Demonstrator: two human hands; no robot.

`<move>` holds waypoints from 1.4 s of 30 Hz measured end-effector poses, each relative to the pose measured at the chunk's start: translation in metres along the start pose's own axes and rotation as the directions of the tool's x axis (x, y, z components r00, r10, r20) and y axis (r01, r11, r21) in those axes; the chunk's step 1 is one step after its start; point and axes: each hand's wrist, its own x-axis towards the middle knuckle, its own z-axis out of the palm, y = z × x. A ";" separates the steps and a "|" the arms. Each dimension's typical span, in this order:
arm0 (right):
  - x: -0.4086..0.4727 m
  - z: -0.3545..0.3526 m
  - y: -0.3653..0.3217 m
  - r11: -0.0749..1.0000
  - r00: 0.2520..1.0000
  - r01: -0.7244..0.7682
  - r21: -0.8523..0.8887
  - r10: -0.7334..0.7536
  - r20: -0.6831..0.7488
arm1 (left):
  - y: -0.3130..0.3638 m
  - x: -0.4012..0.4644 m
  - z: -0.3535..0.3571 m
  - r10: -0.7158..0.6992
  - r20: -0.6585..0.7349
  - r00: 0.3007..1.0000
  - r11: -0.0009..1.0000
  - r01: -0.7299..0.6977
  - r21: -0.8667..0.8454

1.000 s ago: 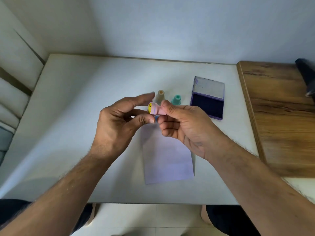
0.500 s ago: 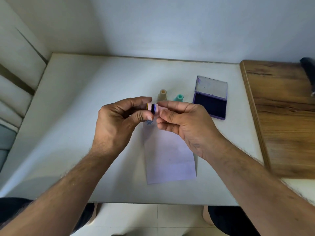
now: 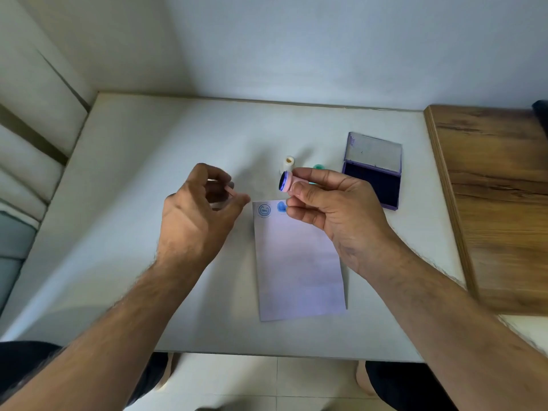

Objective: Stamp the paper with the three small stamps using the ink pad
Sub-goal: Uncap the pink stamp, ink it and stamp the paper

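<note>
My right hand [image 3: 332, 209] holds a small pink stamp [image 3: 289, 181] sideways above the top of the paper, its dark inked face turned left. My left hand [image 3: 201, 212] is apart from it, pinching the stamp's pink cap [image 3: 229, 190] between thumb and fingers. The white paper [image 3: 296, 262] lies on the table and bears two blue prints at its top edge [image 3: 264, 210]. A beige stamp [image 3: 287, 164] and a teal stamp [image 3: 318, 167], partly hidden by my right fingers, stand behind. The open purple ink pad [image 3: 372, 179] lies to the right.
The white table [image 3: 133, 203] meets a wall at the back. A wooden surface [image 3: 498, 203] adjoins it on the right. A cushioned seat runs along the left edge. My legs show below the table's front edge.
My hands have drawn apart: the left pulled the cap off to the left, and the right keeps the pink stamp with its inked face now exposed. The two prints on the paper came into view.
</note>
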 end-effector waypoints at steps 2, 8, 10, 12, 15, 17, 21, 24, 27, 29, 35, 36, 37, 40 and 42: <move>0.000 0.000 0.000 1.000 1.000 -0.008 -0.006 0.008 0.005 | 0.001 0.000 0.000 0.033 0.036 0.999 0.996 -0.036 0.082; 0.000 0.001 0.002 0.999 0.999 -0.024 -0.021 0.024 0.021 | -0.012 0.003 0.004 0.073 0.065 0.995 0.964 -0.088 0.252; 0.000 0.002 0.003 0.999 0.999 -0.026 -0.023 0.027 0.025 | -0.019 0.002 0.008 0.087 0.095 0.992 0.938 -0.114 0.328; 0.000 0.003 0.004 0.999 0.999 -0.029 -0.022 0.030 0.026 | -0.024 0.001 0.011 0.142 0.093 0.985 0.918 -0.166 0.360; -0.001 0.003 0.004 0.999 0.999 -0.035 -0.016 0.035 0.031 | -0.033 0.004 0.013 0.243 0.079 0.967 0.888 -0.255 0.383; -0.001 0.002 0.004 0.999 0.999 -0.036 -0.014 0.036 0.034 | -0.036 0.008 0.013 0.248 0.045 0.968 0.881 -0.244 0.405; 0.000 0.003 0.005 0.999 0.999 -0.031 -0.016 0.032 0.039 | -0.036 0.007 0.012 0.234 0.025 0.972 0.887 -0.224 0.404; 0.000 0.004 0.007 0.999 0.999 -0.032 -0.022 0.033 0.043 | -0.038 0.006 0.013 0.264 0.025 0.964 0.867 -0.249 0.432; 0.000 0.004 0.006 0.999 0.999 -0.030 -0.023 0.031 0.043 | -0.036 0.006 0.014 0.288 0.029 0.957 0.857 -0.271 0.438; 0.000 0.003 0.006 0.999 0.999 -0.029 -0.021 0.030 0.042 | -0.034 0.005 0.014 0.291 0.026 0.957 0.865 -0.274 0.419; 0.000 0.003 0.006 0.999 0.999 -0.023 -0.031 0.024 0.044 | -0.033 0.003 0.016 0.295 0.046 0.954 0.859 -0.286 0.424; 0.000 0.003 0.006 0.999 0.999 -0.022 -0.033 0.024 0.042 | -0.033 0.004 0.016 0.294 0.046 0.955 0.860 -0.285 0.424; 0.000 0.003 0.006 0.999 0.999 -0.023 -0.034 0.024 0.042 | -0.033 0.004 0.016 0.295 0.044 0.954 0.860 -0.286 0.423; 0.000 0.003 0.006 0.999 0.999 -0.026 -0.030 0.027 0.039 | -0.034 0.003 0.016 0.308 0.049 0.950 0.850 -0.297 0.435; 0.000 0.004 0.006 0.999 0.999 -0.026 -0.029 0.027 0.039 | -0.035 0.004 0.016 0.309 0.053 0.950 0.849 -0.300 0.434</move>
